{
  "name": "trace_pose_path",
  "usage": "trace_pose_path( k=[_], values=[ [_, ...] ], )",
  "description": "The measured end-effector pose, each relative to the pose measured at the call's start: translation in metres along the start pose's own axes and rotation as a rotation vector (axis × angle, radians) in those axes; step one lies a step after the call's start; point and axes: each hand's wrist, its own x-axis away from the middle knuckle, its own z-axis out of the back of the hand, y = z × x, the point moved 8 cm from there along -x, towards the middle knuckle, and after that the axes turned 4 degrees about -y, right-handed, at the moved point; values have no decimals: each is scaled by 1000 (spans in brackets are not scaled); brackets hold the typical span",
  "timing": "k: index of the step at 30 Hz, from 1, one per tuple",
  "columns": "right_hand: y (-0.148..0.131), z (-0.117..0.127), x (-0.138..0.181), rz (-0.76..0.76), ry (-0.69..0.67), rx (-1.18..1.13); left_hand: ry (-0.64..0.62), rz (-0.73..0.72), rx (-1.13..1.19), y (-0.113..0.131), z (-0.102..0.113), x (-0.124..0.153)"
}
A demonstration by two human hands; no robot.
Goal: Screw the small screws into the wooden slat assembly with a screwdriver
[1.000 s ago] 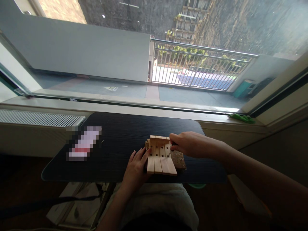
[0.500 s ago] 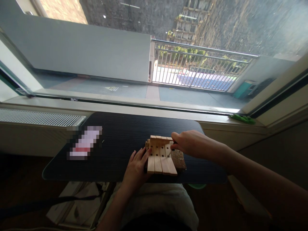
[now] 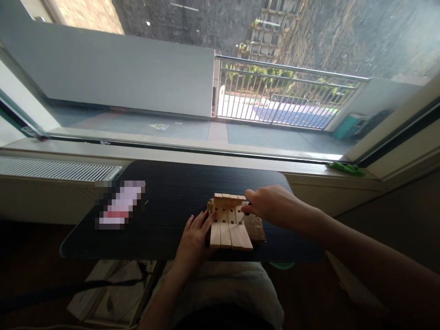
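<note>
My right hand (image 3: pixel 266 201) is closed round the dark handle of a screwdriver (image 3: pixel 245 215). Its thin metal shaft slants down to a hole in the rightmost strip of a pale wooden slatted piece (image 3: pixel 225 229). Two rows of dark holes run across the slats, and a raised edge stands along the far side. My left hand (image 3: pixel 195 236) grips the piece at its left end, one finger resting on the wood beside a hole. Beneath the slats a rough brown block (image 3: pixel 256 228) sticks out to the right. Part of the handle is hidden by my fingers.
The black tabletop (image 3: pixel 165 197) has rounded corners. A blurred pale item with a red band (image 3: pixel 120 206) lies at its left. Beyond are a radiator (image 3: pixel 62 168), the windowsill (image 3: pixel 206 158) and a green cloth (image 3: pixel 345 169).
My right hand and the screwdriver handle have shifted very slightly, while the tip stays at the same hole. My left hand and the wooden piece keep their places.
</note>
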Motion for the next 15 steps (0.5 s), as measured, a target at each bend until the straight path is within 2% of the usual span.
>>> trace_pose_path(
  k=[10,15],
  values=[
    [-9,5,-3,42,-19,23,-1,5,-1,0,0,0],
    [-12,6,-7,61,29,30,7,-3,4,-1,-1,1]
  ],
)
